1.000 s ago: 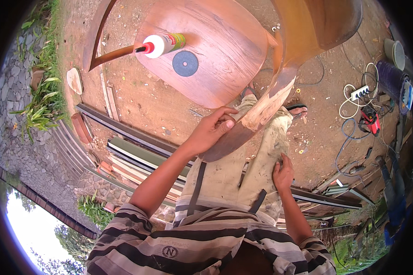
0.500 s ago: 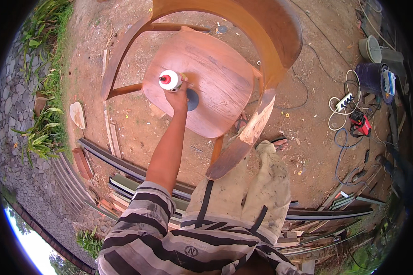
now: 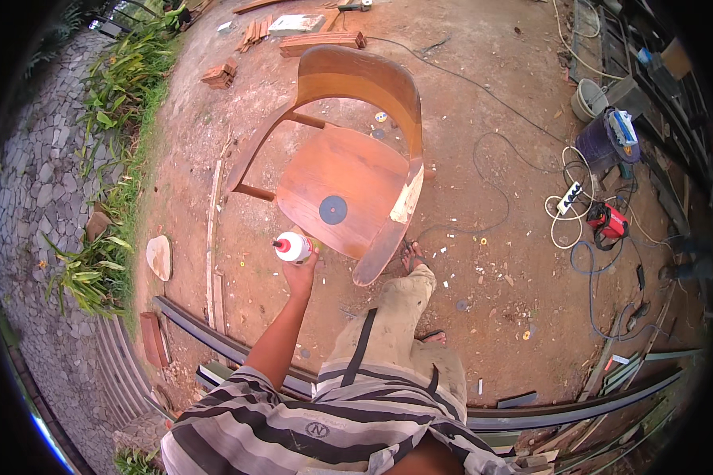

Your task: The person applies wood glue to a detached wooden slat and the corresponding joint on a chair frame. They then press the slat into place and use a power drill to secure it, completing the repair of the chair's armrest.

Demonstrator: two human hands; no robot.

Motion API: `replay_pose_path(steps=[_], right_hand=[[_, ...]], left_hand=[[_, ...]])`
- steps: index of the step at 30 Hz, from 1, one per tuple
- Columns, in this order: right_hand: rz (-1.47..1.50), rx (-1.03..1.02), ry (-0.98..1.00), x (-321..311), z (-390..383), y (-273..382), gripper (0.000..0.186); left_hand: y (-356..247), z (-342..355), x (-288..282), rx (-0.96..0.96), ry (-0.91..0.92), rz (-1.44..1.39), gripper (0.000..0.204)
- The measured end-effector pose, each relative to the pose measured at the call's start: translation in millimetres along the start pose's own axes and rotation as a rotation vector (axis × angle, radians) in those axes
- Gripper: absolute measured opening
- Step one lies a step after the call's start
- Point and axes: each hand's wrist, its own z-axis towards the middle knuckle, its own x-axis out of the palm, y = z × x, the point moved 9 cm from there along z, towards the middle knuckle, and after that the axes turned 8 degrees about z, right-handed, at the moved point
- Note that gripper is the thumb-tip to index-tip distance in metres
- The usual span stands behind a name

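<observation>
My left hand [image 3: 299, 273] is closed around a white squeeze bottle [image 3: 294, 247] with a red cap and dark nozzle tip, held beside the near left edge of a wooden chair. The chair's brown seat [image 3: 333, 170] carries a round dark abrasive disc [image 3: 333, 210] lying flat. Its curved backrest [image 3: 358, 75] runs into two armrests. On the right armrest [image 3: 384, 241], a pale bare patch [image 3: 406, 202] shows against the darker wood. My right hand is out of view; a bit of bare skin shows at the lower edge.
At right lie a white power strip [image 3: 569, 198], a red machine [image 3: 608, 224], tangled cables and a dark bucket [image 3: 606, 142]. Stacked planks [image 3: 322, 43] lie beyond the chair. Long dark beams [image 3: 562, 412] cross the ground near my legs. Plants and stone paving border the left.
My left hand has drawn the bottle back from above the seat to its near left side, exposing the disc. The view has shifted back, so the chair looks smaller and more ground shows.
</observation>
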Motion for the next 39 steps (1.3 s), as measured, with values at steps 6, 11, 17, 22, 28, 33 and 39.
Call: replay_pose_path(steps=[6, 11, 17, 22, 28, 33, 39], right_hand=[[0.014, -0.185, -0.032, 1.5, -5.5, -50.8, 0.036], [-0.109, -0.268, -0.005, 1.0, -24.4, -80.7, 0.037], [-0.449, -0.359, -0.01, -39.0, -81.3, -89.6, 0.037], [-0.457, -0.717, -0.33, -82.7, -171.2, 14.3, 0.037], [-0.029, -1.49, -0.366, -17.8, -406.4, 236.6, 0.037], [0.0, -1.813, -0.35, 41.4, -515.2, 291.0, 0.044], [0.083, -1.744, -0.312, 75.7, -517.9, 324.6, 0.033]], left_hand=[[32.6, -107.7, -40.4, 0.077, 0.002, 0.02, 0.061], [-41.1, -176.2, -74.5, 0.03, 0.093, -0.05, 0.067], [-155.3, -210.1, -125.9, 0.251, 0.014, -0.065, 0.072], [-228.2, -248.1, -160.5, 0.257, 0.238, -0.21, 0.073], [-287.5, -295.6, -176.0, 0.477, 0.321, -0.289, 0.079], [-298.8, -323.5, -184.9, 0.621, 0.362, -0.081, 0.07], [-289.1, -310.6, -212.9, 0.61, 0.364, -0.103, 0.064]])
